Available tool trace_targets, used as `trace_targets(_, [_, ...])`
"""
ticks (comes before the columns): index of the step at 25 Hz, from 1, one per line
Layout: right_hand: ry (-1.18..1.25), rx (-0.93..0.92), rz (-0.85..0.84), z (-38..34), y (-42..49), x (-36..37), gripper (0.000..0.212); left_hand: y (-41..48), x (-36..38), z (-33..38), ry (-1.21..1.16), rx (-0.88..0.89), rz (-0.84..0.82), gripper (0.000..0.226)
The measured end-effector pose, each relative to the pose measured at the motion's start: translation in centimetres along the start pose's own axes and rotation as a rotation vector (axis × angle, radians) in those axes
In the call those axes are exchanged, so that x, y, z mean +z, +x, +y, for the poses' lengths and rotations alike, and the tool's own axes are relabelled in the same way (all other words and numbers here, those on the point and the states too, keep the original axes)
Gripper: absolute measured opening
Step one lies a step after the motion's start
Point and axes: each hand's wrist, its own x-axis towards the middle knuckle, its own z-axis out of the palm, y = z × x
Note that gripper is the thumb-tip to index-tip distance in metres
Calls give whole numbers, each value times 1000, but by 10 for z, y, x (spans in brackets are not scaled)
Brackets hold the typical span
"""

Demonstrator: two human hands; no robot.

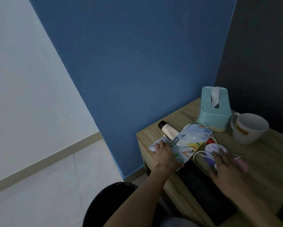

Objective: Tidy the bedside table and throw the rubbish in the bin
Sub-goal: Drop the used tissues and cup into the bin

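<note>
Judging by how things lie, the tidying has barely begun: the bedside table (260,161) is crowded and no bin is in view, so all the throwing away is left to do.

The mint tissue box (214,112) stands at the back corner with a tissue poking up. Just beside it, towards the dark wall, is a white mug (248,128). In front of the box lies a printed plastic packet (193,140), and left of that a white tube with a black cap (168,130) lies on its side. Further front-left of the box, at the table's edge, is a crumpled pale wrapper (153,145), which looks like the likeliest rubbish. A white cable (201,153) loops over the packet towards a round white tub (214,147), with a small red item (209,141) touching it. A blurred pink item (243,163) lies in front of the mug, and a flat black slab (203,182) sits well in front of the box.

The left hand (163,153) rests on the wrapper and the packet's edge; its fingertips are hidden, so I cannot tell whether it pinches either. The right hand (227,167), motion-blurred, has its fingers spread wide over the tub and cable, gripping nothing.

The packet shows the numerals 5 and 6 and bold letters that look like "SC". The tub's blue lettering starts "MO". The mug has a yellow label whose dark print is too small to read
</note>
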Motion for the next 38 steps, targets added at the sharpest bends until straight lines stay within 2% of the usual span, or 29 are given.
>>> trace_targets(3, [-17, -10, 16, 1, -1, -2, 62, 5, -8, 5, 90, -31, 2, 101])
trace_targets(5, [-28, -17, 14, 2, -1, -3, 63, 7, -14, 8, 98, -37, 53, 90])
trace_targets(7, [-37, -20, 9, 4, 0, -3, 64, 8, -18, 11, -25, -1, 127, 66])
trace_targets(9, [-26, -24, 3, 4, 0, -2, 65, 7, -23, 12, -255, 45, 146, 39])
trace_targets(10, [-18, -17, -4, 3, -1, -2, 66, 7, -25, 13, -335, 62, 151, 32])
trace_targets(13, [3, 4, 2, 0, 0, -2, 69, 6, -29, 10, -493, 56, 194, 31])
trace_targets(18, [63, -4, 17, -11, 7, -8, 77, -4, -33, -16, -726, -57, 185, 24])
trace_targets(20, [39, 2, 4, -22, 8, -10, 70, -21, -37, -37, -780, -87, 202, 26])
trace_targets(23, [40, 9, -7, -38, 1, -6, 59, -62, -35, -83, -735, -145, 247, 25])
trace_targets(25, [2, -75, 106, -50, -10, 8, 58, -96, -28, -119, -700, -199, 269, 22])
trace_targets(28, [-39, -343, 216, -97, -23, 32, 54, -140, -14, -169, -711, -323, 308, 18])
trace_targets(30, [-5, -489, 126, -135, -37, 54, 52, -169, 1, -197, -727, -417, 286, 15])
trace_targets(33, [46, -593, -224, -172, -73, 103, 49, -210, 36, -232, -702, -547, 195, 10])
trace_targets(36, [-113, -739, -558, -183, -116, 168, 56, -236, 74, -256, -693, -655, 70, 11])
trace_targets(38, [-267, -799, -670, -181, -139, 201, 63, -240, 91, -265, -688, -698, 25, 11])
